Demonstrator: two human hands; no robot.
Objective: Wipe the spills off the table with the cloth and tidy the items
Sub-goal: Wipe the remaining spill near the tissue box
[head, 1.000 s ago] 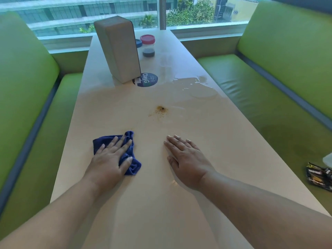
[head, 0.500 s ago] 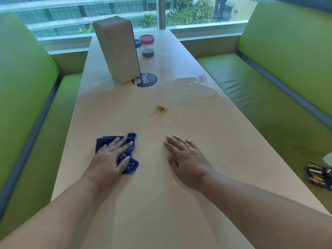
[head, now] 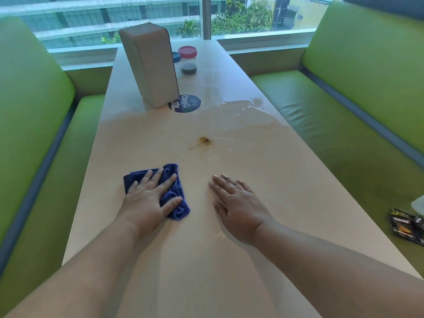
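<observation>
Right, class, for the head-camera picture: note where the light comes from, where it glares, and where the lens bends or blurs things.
Head view: daylight enters by the far window; it glares off the wet spill and whitens the far table; same view, the wide lens bows the green bench at the left edge, slightly soft; the blue cloth under the left hand is sharp.

Your blue cloth (head: 181,211) lies bunched on the tabletop (head: 206,260). Brown crumbs (head: 204,142) sit beyond it, and a clear puddle (head: 250,113) spreads farther off, toward the right edge.
</observation>
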